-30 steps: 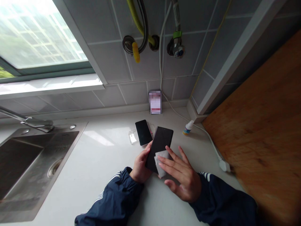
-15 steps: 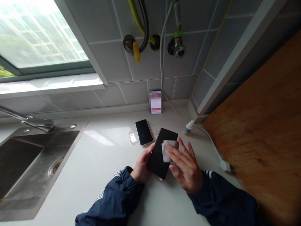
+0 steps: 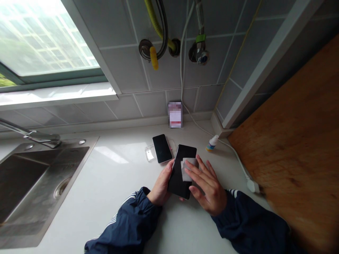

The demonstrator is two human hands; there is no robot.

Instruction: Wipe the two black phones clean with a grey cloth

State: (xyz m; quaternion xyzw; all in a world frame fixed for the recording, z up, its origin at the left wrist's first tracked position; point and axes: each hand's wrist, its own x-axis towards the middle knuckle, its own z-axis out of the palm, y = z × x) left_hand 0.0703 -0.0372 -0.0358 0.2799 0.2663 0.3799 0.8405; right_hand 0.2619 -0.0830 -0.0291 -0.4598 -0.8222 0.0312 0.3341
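Lying tilted in the left hand [image 3: 161, 186], the dark phone [image 3: 178, 180] is hovering or resting above the worktop [image 3: 92, 197]; which one is hard to tell. The left fingers are gripping its side, partly hiding beneath it. The right hand [image 3: 210, 192] is spreading its fingers open and pressing a pale cloth [image 3: 186, 178] onto the phone's face, covering part of both. Just beyond, a second phone [image 3: 162, 149] is overlapping a clear case [image 3: 149, 155], hiding much of it. A small white-capped bottle [image 3: 212, 143] is standing to the right, its coloured label showing too small to read. Farther back, an upright panel [image 3: 175, 114] is showing only pixelated blocks, its writing unreadable. The sink [image 3: 75, 171] is running out of view at left.
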